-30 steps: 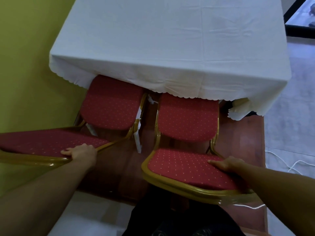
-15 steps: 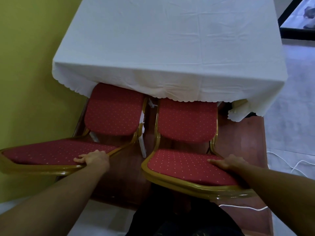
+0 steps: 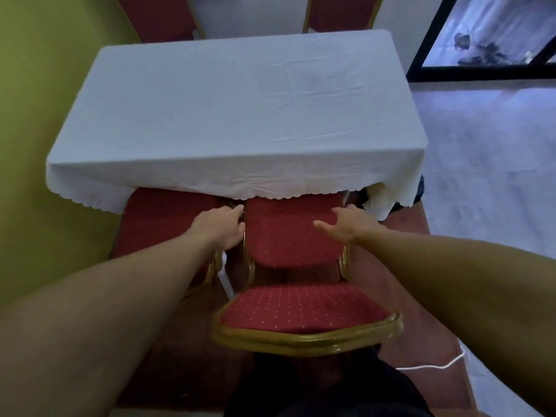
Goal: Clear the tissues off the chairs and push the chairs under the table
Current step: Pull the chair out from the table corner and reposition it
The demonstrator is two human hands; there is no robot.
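Red chair is sitting partly under the table at 12 o'clock, tissue-free, with both hands leaving its backrest: right hand reaching open at 1, left hand at 11, grip unclear, final shove probably pending.

Red gold-dotted chair with gold frame, white tablecloth, yellow-green wall.

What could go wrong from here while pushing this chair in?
1. The tablecloth hem hangs over the front edge of the seat; pushing further may drag the cloth.
2. The left hand is in the narrow gap beside the left chair, so fingers could get pinched.
3. A white cable lies on the floor by the chair's right side, and a leg might snag it.
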